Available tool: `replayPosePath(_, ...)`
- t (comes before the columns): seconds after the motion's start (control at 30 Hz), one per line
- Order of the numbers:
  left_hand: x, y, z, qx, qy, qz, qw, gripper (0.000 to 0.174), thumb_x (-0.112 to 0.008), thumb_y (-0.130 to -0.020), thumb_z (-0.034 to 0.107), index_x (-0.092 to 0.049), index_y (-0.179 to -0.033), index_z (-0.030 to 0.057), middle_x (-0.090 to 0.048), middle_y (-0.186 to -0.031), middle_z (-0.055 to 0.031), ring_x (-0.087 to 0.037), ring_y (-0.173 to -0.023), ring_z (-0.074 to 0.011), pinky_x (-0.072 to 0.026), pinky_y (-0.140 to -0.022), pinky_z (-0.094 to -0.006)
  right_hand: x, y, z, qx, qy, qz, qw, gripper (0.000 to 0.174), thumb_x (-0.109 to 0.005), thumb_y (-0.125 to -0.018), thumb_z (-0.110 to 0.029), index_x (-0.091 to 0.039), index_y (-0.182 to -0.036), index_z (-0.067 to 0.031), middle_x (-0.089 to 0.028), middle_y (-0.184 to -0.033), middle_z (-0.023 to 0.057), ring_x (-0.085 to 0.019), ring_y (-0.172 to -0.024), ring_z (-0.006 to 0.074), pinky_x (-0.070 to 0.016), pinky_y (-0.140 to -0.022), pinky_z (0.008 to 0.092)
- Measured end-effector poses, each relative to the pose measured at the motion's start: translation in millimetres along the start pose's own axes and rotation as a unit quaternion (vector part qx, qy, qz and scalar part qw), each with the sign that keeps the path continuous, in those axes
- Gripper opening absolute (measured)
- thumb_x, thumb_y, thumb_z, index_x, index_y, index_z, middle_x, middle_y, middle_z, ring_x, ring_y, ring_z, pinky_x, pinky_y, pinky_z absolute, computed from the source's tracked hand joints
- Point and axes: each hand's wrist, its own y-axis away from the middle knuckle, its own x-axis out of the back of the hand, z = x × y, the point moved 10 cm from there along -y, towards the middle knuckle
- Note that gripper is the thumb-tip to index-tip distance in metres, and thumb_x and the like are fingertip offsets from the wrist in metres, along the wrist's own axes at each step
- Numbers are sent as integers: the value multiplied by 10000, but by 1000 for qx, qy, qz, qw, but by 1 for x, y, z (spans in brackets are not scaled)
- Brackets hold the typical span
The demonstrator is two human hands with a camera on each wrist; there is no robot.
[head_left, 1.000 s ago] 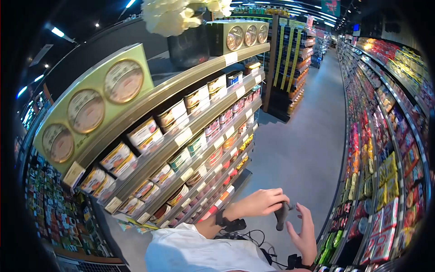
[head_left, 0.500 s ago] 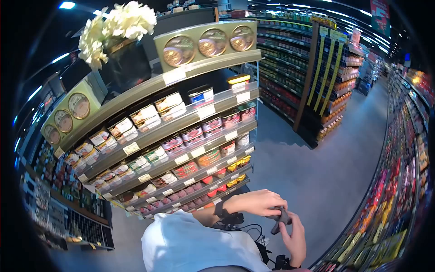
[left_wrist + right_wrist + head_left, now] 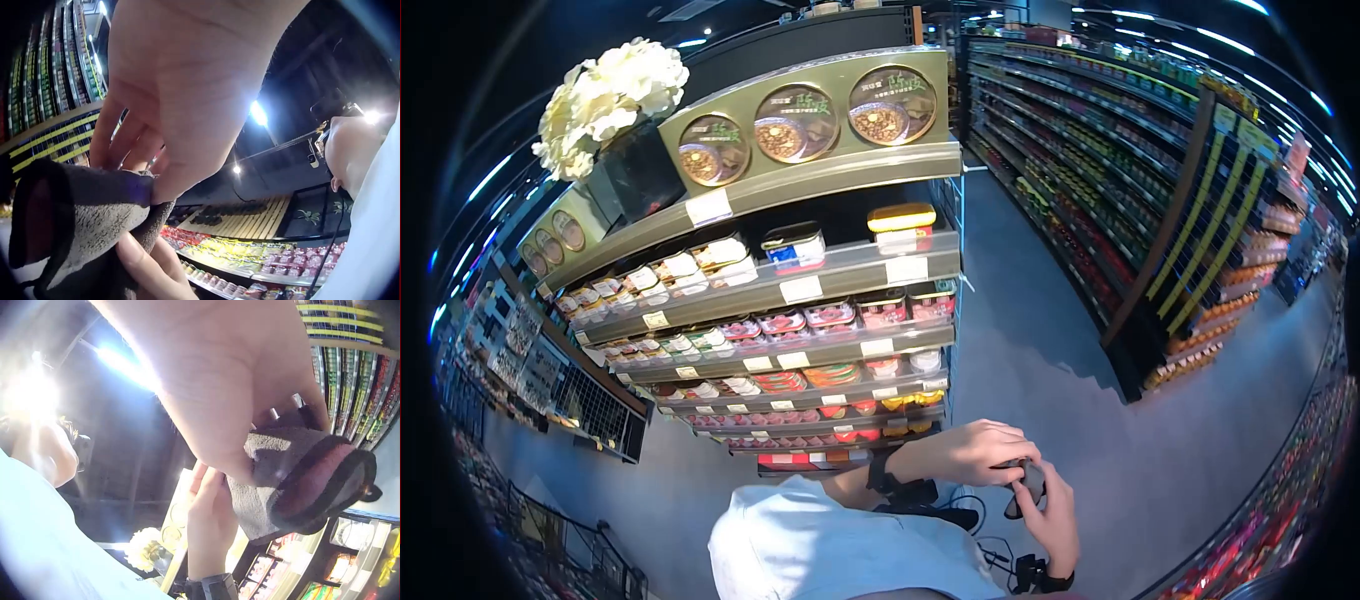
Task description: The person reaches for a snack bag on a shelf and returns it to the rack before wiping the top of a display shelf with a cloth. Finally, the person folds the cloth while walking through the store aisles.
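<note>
Low in front of the body, my left hand [image 3: 975,455] and right hand [image 3: 1055,515] meet around a small grey suede-like cloth item with black edging [image 3: 1032,478]. In the left wrist view, the left thumb and fingers pinch the folded grey cloth [image 3: 103,219], and the right thumb presses it from below. The right wrist view shows the right thumb and fingers gripping the same cloth [image 3: 269,456], whose edged opening faces away from the palm. Small shiny metal ends [image 3: 297,399] show beside it under the right fingers.
Ahead stands a shelf unit [image 3: 800,290] of tins and packets, with boxed goods [image 3: 795,125] and white flowers in a dark vase [image 3: 640,175] on top. Another shelf end with yellow strips [image 3: 1210,230] is at right across the floor [image 3: 1040,350]. Cables [image 3: 995,550] hang near the waist.
The right hand, apart from the grey cloth item a second ago, has closed onto it beside the left hand. The head view has swung, bringing the tin shelf's near end to the middle.
</note>
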Motion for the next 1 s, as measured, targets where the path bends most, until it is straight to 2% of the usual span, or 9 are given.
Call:
replayPosePath(0.27, 88, -32, -122, 156, -39, 162, 974, 301, -708, -863, 50, -669, -1161, 62, -683, -999, -98, -669, -898, -308, -545, -803, -381, 20, -182, 7, 83, 9, -149, 985, 399, -683, -913, -37, -599, -1302, -5, -728, -1029, 233, -737, -905, 414, -575, -776, 383)
replayPosePath(0.4, 140, -52, -112, 94, -187, 327, 922, 292, -725, -814, -9, -686, -1099, 38, -697, -1057, -121, -698, -943, -308, -569, -839, -397, 25, -259, 27, 117, -29, -222, 968, 394, -693, -907, -25, -599, -1288, 8, -710, -885, 181, -715, -683, 239, -558, -666, 347)
replayPosePath(0.5, 171, -38, -102, 100, -324, 431, 836, 241, -708, -805, -74, -703, -1034, 1, -706, -1115, -184, -714, -996, -305, -577, -835, -428, 23, -321, 43, 131, -55, -238, 961, 354, -719, -926, -75, -607, -1251, 12, -693, -880, 169, -678, -726, 227, -533, -691, 335)
replayPosePath(0.6, 180, -9, -84, 157, -474, 610, 616, 102, -559, -946, 12, -641, -1006, -6, -687, -1083, -186, -678, -960, -304, -547, -904, -440, 19, -385, 70, 156, -109, -261, 946, 336, -733, -933, -112, -608, -1220, 10, -689, -904, 171, -667, -783, 227, -517, -720, 331)
replayPosePath(0.67, 179, 1, -86, 133, -512, 675, 513, 226, -538, -1000, 93, -531, -1195, -19, -596, -1189, -215, -607, -1076, -292, -508, -971, -430, 21, -427, 83, 184, -155, -268, 933, 335, -734, -937, -124, -605, -1214, 12, -686, -894, 165, -666, -781, 223, -517, -717, 335)
replayPosePath(0.8, 186, -39, -91, 188, -607, 661, 400, 529, -570, -1008, 180, -418, -1465, -37, -448, -1523, -232, -476, -1404, -339, -405, -1145, -492, 39, -521, 122, 178, -192, -263, 929, 335, -720, -977, -172, -588, -1216, 23, -707, -905, 98, -646, -792, 132, -507, -695, 312)
replayPosePath(0.87, 203, -75, -92, 236, -623, 642, 379, 622, -595, -993, 164, -356, -1535, -27, -377, -1595, -217, -362, -1498, -345, -330, -1202, -525, 50, -562, 108, 77, -285, -299, 908, 340, -682, -1017, -153, -559, -1273, 34, -688, -969, 44, -598, -839, 52, -483, -673, 236)
replayPosePath(0.93, 214, -99, -92, 273, -639, 626, 354, 696, -614, -980, 145, -308, -1583, -17, -325, -1644, -202, -287, -1554, -346, -279, -1236, -549, 58, -612, 92, 173, -303, -223, 910, 327, -659, -1030, -111, -548, -1295, 46, -691, -1029, 45, -616, -882, 59, -501, -718, 229)
replayPosePath(1.0, 221, -109, -88, 290, -661, 608, 330, 744, -628, -968, 123, -274, -1609, -7, -292, -1671, -189, -250, -1572, -341, -250, -1249, -563, 55, -654, 70, 144, -301, -226, 915, 328, -649, -1032, -76, -543, -1316, 51, -693, -1075, 63, -633, -942, 82, -517, -826, 246)
